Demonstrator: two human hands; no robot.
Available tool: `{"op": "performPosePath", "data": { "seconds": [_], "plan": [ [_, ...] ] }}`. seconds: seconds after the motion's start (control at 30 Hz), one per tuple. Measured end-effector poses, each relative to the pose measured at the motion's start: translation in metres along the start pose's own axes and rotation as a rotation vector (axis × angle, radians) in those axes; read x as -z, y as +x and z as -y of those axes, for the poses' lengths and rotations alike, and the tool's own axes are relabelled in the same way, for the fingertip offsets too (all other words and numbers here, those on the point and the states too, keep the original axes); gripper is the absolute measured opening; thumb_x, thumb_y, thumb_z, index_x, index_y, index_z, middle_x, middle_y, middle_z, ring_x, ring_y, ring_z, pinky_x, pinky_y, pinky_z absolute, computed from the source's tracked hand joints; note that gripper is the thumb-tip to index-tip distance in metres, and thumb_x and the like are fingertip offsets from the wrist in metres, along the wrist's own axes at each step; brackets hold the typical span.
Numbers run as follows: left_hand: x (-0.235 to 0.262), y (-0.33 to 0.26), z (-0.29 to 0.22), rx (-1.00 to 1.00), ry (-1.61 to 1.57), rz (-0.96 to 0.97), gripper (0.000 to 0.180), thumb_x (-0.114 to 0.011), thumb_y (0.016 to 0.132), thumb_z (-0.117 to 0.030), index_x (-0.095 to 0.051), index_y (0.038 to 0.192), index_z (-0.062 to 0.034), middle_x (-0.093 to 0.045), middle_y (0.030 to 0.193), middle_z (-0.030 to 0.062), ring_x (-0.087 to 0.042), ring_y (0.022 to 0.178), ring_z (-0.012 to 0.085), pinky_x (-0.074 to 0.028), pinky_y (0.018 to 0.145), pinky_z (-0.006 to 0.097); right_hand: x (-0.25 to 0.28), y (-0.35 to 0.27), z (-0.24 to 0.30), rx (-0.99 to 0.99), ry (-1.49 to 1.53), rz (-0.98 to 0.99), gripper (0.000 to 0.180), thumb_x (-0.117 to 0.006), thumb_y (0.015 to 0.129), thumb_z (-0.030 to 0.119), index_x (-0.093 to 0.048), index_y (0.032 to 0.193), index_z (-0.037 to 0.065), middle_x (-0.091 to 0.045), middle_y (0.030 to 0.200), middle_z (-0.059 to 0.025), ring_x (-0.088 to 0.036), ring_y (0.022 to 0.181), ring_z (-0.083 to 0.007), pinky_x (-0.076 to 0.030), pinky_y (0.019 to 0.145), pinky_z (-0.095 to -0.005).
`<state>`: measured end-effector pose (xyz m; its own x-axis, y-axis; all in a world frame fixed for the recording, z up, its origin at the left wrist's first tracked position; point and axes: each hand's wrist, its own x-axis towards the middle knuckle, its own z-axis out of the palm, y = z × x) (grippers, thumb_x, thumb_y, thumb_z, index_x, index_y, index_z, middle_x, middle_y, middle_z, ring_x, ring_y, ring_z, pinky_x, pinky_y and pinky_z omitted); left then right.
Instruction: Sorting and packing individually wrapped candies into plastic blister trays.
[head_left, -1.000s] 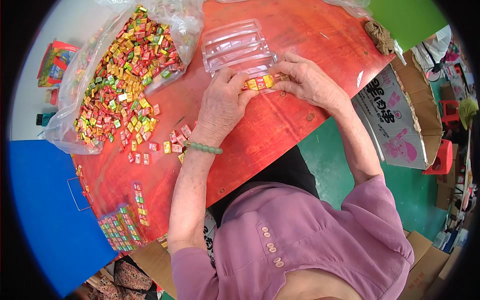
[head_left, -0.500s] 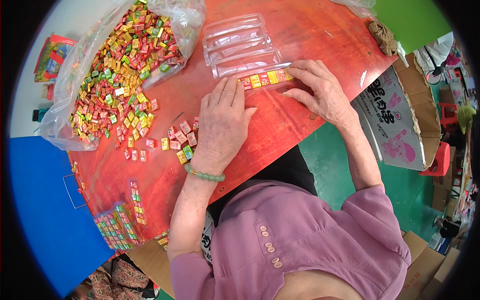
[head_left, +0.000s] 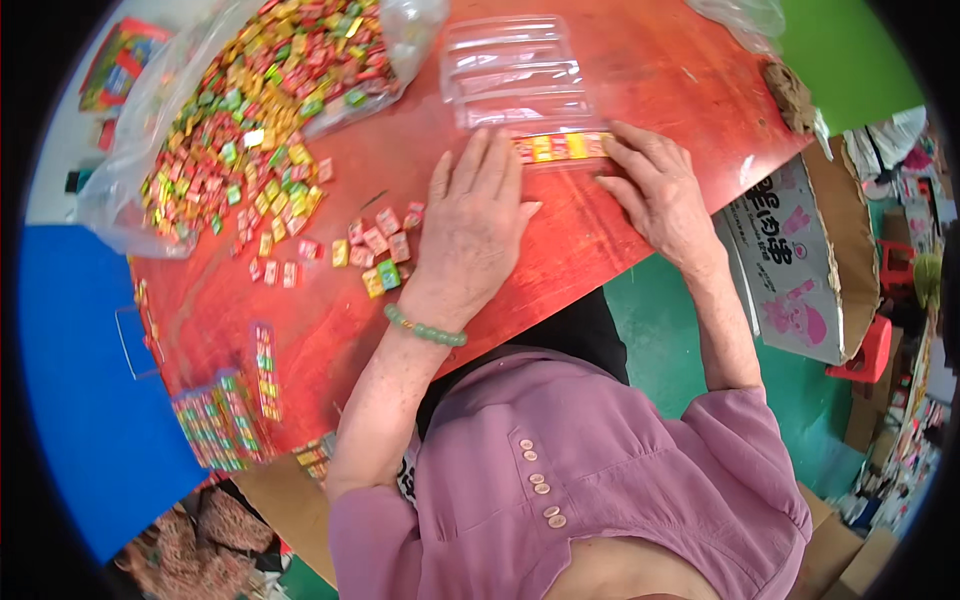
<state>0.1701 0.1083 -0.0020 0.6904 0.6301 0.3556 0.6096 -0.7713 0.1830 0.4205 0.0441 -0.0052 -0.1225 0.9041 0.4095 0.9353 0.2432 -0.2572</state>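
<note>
A short row of red and yellow wrapped candies (head_left: 560, 148) lies in a clear plastic strip on the red table. My left hand (head_left: 472, 215), with a green bead bracelet at its wrist, lies flat over the row's left end, its fingers stretched out and covering that end. At the right end, the fingertips of my right hand (head_left: 662, 195) touch the candies, with the thumb apart from the fingers. Just beyond the row lies a clear plastic tray (head_left: 515, 78) with long grooves. Several loose candies (head_left: 375, 240) are scattered left of my left hand.
A clear plastic bag (head_left: 120, 215) spills a big heap of candies (head_left: 290, 100) at the far left. Filled candy strips (head_left: 215, 425) lie at the table's near left edge. An open printed carton (head_left: 800, 260) stands beyond the table's right edge, near red stools (head_left: 865, 350).
The view has shifted, so the table and its contents sit differently in the picture. Both hands remain at the two ends of the candy row, with little change of pose.
</note>
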Motion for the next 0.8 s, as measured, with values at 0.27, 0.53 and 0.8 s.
{"op": "performPosePath", "data": {
  "seconds": [0.27, 0.53, 0.8],
  "plan": [
    [0.019, -0.039, -0.025, 0.003, -0.115, -0.047, 0.055, -0.08, 0.084, -0.016, -0.062, 0.131, 0.0063, -0.053, 0.15, 0.0224, -0.05, 0.141, 0.037, -0.041, 0.116, 0.052, 0.009, -0.028, 0.034, 0.011, 0.171, -0.024, 0.031, -0.081, 0.086, 0.009, -0.071, 0.115, 0.002, -0.068, 0.133, -0.0163, -0.065, 0.119, -0.0351, -0.049, 0.102, -0.0444],
    [0.035, -0.086, -0.037, 0.094, -0.134, -0.04, 0.058, -0.08, 0.082, -0.02, -0.06, 0.13, 0.0062, -0.059, 0.133, 0.0202, -0.059, 0.124, 0.0351, -0.047, 0.102, 0.047, 0.016, -0.037, 0.07, 0.109, 0.3, 0.129, 0.034, -0.085, 0.078, 0.003, -0.073, 0.109, 0.0, -0.071, 0.125, -0.016, -0.067, 0.114, -0.0333, -0.053, 0.097, -0.0416],
    [0.052, -0.143, -0.037, 0.207, -0.137, -0.102, 0.055, -0.077, 0.084, -0.016, -0.06, 0.13, 0.0072, -0.057, 0.128, 0.0193, -0.056, 0.119, 0.0372, -0.047, 0.103, 0.051, 0.008, -0.026, 0.105, 0.196, 0.365, 0.24, 0.039, -0.086, 0.076, 0.008, -0.073, 0.111, 0.0, -0.07, 0.128, -0.0151, -0.064, 0.119, -0.0342, -0.053, 0.097, -0.0416]
  ]
}}
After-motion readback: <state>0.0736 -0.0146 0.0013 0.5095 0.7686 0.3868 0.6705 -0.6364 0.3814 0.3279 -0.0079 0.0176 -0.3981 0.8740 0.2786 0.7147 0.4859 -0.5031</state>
